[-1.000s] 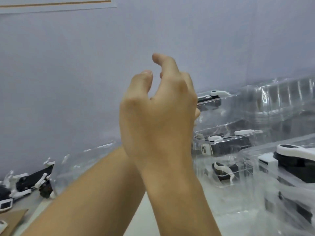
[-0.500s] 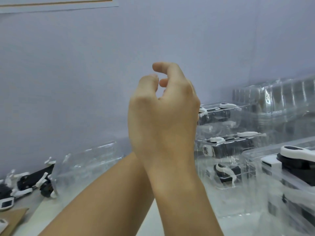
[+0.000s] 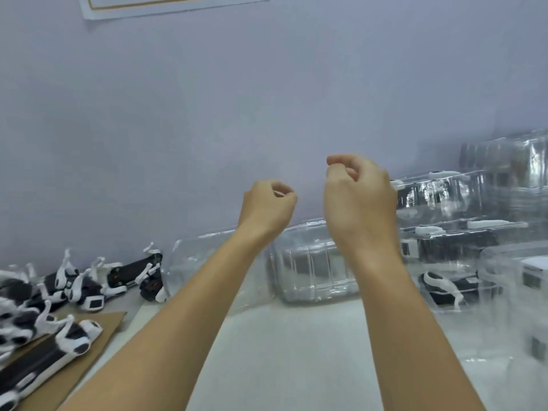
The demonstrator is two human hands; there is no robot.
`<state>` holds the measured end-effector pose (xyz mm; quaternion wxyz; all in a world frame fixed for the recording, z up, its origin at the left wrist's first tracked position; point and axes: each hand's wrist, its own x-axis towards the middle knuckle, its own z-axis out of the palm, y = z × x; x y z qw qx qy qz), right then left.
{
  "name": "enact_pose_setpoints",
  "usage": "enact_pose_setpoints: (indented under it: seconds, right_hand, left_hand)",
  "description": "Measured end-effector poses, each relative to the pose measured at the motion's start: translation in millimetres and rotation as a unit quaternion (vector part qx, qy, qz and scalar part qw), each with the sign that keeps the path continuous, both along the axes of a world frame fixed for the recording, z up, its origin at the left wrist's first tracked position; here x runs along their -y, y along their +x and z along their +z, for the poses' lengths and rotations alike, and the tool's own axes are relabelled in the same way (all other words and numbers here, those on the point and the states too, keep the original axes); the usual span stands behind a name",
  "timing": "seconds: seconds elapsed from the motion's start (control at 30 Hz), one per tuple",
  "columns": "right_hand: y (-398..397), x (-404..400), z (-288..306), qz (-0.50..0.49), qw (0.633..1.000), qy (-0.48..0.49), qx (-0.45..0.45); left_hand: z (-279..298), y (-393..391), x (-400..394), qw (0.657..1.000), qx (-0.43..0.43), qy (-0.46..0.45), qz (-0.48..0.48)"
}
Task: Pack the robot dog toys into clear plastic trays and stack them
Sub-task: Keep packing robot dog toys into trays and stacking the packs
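My left hand [image 3: 268, 204] and my right hand [image 3: 358, 203] are raised side by side in front of the wall, both with fingers curled in and nothing in them. Below and behind them lies an empty clear plastic tray [image 3: 311, 262] on the white table. Loose black-and-white robot dog toys [image 3: 89, 283] lie in a pile at the left, some on a brown cardboard sheet [image 3: 86, 348]. At the right stands a stack of clear trays with packed toys [image 3: 462, 232] inside.
The lilac wall [image 3: 207, 114] runs close behind the table. Another clear tray [image 3: 204, 262] lies on its side between the toy pile and the empty tray. More trays [image 3: 525, 292] crowd the right edge. White table surface [image 3: 296, 351] shows between my forearms.
The two hands, overlapped and held high before, have come apart and dropped lower. The camera has tilted down and left, so the toy pile and cardboard now show.
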<state>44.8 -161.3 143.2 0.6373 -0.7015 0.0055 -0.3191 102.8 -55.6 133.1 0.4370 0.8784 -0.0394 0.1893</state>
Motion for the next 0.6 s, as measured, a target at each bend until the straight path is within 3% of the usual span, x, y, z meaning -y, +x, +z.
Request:
enact_pose_setpoints:
  seconds: [0.13,0.27,0.37,0.6]
  right_hand:
    - [13,-5,-22,0.045,0.996,-0.048,-0.054]
    - [19,-22,-36,0.099,0.986,-0.106,-0.087]
    - [18,-36,-45,0.134,0.971,-0.157,-0.117]
    - [18,-53,-73,0.229,0.882,-0.342,-0.227]
  left_hand:
    - [-20,-25,-79,0.995,0.038,0.065,0.071]
    - [-60,-44,-111,0.985,-0.073,0.13,0.084]
    - [-90,-45,-112,0.973,-0.058,0.194,0.113]
    - [-94,-44,-121,0.987,0.048,0.084,0.13]
